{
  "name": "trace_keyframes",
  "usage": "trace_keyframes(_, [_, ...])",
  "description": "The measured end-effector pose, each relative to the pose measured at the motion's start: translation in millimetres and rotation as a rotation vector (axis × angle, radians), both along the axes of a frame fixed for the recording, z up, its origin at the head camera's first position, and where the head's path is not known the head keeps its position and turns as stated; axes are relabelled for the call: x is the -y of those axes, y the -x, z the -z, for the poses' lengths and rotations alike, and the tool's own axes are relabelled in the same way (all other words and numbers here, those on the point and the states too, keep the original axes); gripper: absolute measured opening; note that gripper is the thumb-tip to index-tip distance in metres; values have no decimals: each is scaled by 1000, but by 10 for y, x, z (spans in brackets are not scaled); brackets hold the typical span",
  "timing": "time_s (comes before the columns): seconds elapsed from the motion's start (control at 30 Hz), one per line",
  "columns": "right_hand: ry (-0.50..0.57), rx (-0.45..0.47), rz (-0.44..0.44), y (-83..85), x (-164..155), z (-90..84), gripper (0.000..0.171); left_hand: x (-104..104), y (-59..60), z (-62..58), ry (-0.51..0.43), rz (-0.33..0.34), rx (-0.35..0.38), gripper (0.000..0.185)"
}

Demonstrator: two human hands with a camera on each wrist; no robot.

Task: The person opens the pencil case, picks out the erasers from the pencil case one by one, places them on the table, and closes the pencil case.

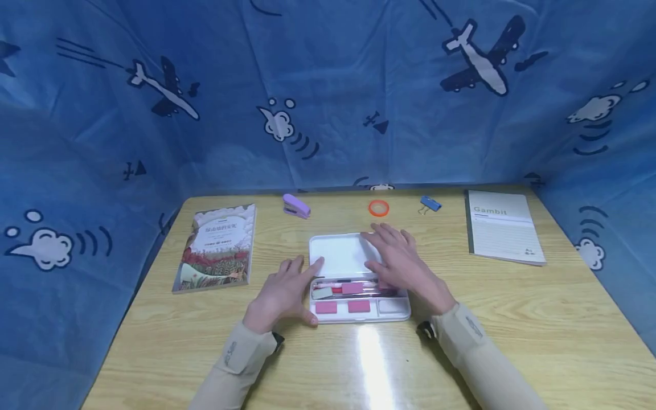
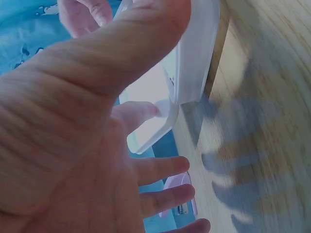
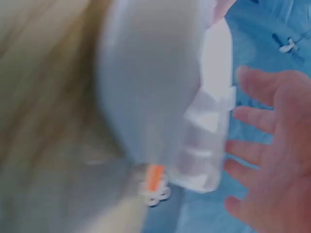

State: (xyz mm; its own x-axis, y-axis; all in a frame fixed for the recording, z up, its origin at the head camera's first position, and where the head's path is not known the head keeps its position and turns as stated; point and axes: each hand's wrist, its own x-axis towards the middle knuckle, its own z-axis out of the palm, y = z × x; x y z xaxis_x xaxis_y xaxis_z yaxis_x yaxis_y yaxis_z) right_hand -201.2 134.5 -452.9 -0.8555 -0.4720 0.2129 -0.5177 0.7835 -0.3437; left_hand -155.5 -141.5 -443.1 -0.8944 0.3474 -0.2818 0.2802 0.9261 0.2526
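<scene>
1. Centrally on the wooden surface (image 1: 512,319) we see a white pencil case (image 1: 359,279) lying open, its lid (image 1: 338,255) flat on the far side and its tray on the near side.
2. Inside the tray we count 2 pink blocks (image 1: 342,307) in the front row beside a white eraser (image 1: 392,306); behind them lie another pink block, a greyish piece and some pens, too small to tell apart.
3. Our left hand (image 1: 284,293) rests palm down on the surface at the case's left edge, fingers straight and spread, the forefinger touching the lid's corner; its grip is relaxed and holds nothing.
4. Our right hand (image 1: 402,262) lies flat across the right part of the lid and the tray's back row, fingers spread and straight, its grip likewise loose and holding nothing.
5. Both forearms wear beige sleeves.
6. Only the head view shows the other things: a book (image 1: 217,247) at the left, a purple stapler (image 1: 296,206), an orange tape ring (image 1: 378,208) and a blue binder clip (image 1: 429,203) along the far edge, and a notebook (image 1: 502,228) at the right.
7. The left wrist view shows the case's white rim (image 2: 194,58) from close below the thumb, with the stapler beyond the fingers.
8. The right wrist view is blurred; we make out the case's pale shell (image 3: 155,77) and open fingers (image 3: 252,116) beside it.
</scene>
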Motion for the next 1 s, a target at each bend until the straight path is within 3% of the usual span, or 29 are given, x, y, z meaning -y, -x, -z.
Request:
trace_keyframes(0.1, [-21,-109,-8,-94,126,-103,53,10,0,-2,-10,1,2,135])
trace_keyframes(0.2, [-53,-187,-90,-217,322,-174,39,19,3,-2,-14,3,-3,135])
trace_keyframes(0.33, [-138,-148,-234,-333,582,-150,25,23,15,7,-16,6,-2,133])
trace_keyframes(0.43, [-204,-117,-275,-365,711,-104,20,25,19,15,-23,6,9,132])
trace_keyframes(0.7, [-284,-105,-235,-326,867,-39,22,23,26,16,-11,0,25,132])
trace_keyframes(0.9, [-383,-142,-224,-316,929,-19,25,16,24,6,-17,13,25,133])
trace_keyframes(1.0, [-368,-172,-218,-311,903,-33,19,25,18,7,-16,10,25,133])
